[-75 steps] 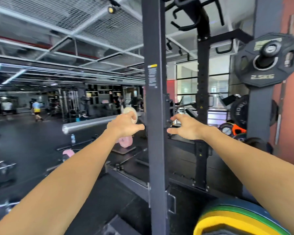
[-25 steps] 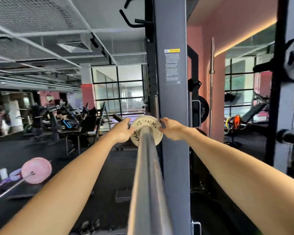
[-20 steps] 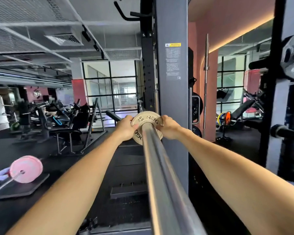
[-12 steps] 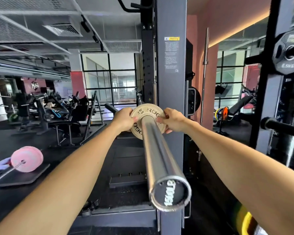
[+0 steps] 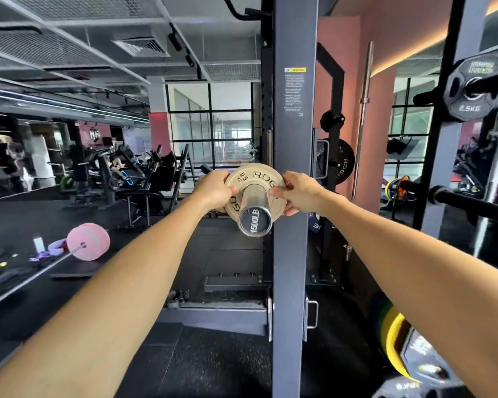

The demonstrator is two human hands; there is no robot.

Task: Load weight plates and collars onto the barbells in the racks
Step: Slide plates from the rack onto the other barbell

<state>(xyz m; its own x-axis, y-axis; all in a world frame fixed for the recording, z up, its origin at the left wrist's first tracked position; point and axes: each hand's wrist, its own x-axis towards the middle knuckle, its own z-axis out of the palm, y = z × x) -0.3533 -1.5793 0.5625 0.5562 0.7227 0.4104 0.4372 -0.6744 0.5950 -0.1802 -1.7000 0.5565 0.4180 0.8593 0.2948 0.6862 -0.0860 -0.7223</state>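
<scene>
Gym floor (image 5: 219, 366) and rack upright (image 5: 295, 254) frame a small tan weight plate (image 5: 243, 179) threaded on the barbell sleeve (image 5: 254, 214). Left hand (image 5: 214, 191) and right hand (image 5: 301, 192) each grip its rim, plate between them. Pink plates (image 5: 88, 245) lie well left of the left hand.

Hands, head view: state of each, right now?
Left hand: closed on the small plate, left edge.
Right hand: closed on the same plate, right edge.

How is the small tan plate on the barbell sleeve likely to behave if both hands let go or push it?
The small tan plate looks rigid metal, probably dense for its size. Threaded on the barbell sleeve, it should hang, not fall. The sleeve looks smooth, so a push from the left hand and right hand would likely slide it easily.
</scene>
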